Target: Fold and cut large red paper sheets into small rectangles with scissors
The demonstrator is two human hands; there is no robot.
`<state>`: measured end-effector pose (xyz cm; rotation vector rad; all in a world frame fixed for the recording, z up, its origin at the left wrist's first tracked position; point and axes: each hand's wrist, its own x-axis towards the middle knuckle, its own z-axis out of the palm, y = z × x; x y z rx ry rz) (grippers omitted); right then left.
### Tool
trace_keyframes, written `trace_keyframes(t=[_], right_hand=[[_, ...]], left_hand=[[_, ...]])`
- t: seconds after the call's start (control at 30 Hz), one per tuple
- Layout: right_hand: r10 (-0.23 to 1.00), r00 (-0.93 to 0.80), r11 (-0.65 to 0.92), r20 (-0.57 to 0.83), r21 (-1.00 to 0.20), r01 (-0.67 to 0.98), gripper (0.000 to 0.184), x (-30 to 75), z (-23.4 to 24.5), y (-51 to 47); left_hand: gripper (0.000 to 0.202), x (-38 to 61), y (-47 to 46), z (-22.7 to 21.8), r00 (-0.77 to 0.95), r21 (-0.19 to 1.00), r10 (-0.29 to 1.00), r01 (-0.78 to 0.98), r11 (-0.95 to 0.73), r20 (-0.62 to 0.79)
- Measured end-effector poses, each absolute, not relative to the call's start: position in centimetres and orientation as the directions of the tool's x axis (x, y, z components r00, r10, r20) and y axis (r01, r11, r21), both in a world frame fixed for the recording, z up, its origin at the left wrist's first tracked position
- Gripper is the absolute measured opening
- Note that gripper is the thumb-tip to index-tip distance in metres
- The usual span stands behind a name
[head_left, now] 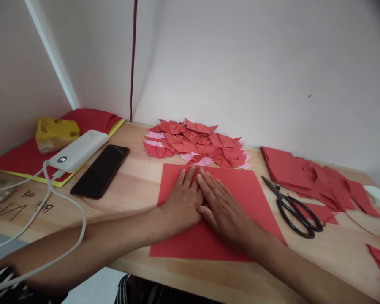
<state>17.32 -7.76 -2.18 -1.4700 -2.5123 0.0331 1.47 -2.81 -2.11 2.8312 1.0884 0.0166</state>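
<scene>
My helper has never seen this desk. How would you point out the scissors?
On the wooden desk, find the big red sheet lying flat in the middle. Just right of it, left of the stack of red paper, lie the scissors: the only thing with black looped handles.

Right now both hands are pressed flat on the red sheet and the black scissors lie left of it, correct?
No. The head view shows the black scissors lying right of the red sheet, not left. The left hand and right hand are pressed flat on it, as you said.
</scene>
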Motion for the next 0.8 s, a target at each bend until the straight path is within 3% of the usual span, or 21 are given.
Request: trace_keyframes(t=[0.1,0.33,0.8], right_hand=[[0.885,-0.443,0.465,0.145,-0.201,0.862,0.073,17.2,-2.6,-7.6],[0.874,-0.445,0.469,0.195,-0.098,0.878,0.07,20.6,-3.6,-6.7],[0.91,-0.377,0.396,0.172,-0.095,0.913,0.063,22.0,-3.4,-6.6]], left_hand=[[0.068,1.5,-2.8,-2.2,0.744,0.124,0.668,0.665,-0.736,-0.024],[0.072,1.3,-3.0,-3.1,0.717,0.133,0.689,0.677,-0.724,0.107],[0.079,0.3,-2.0,-2.2,0.723,0.144,0.691,0.682,-0.717,0.017]])
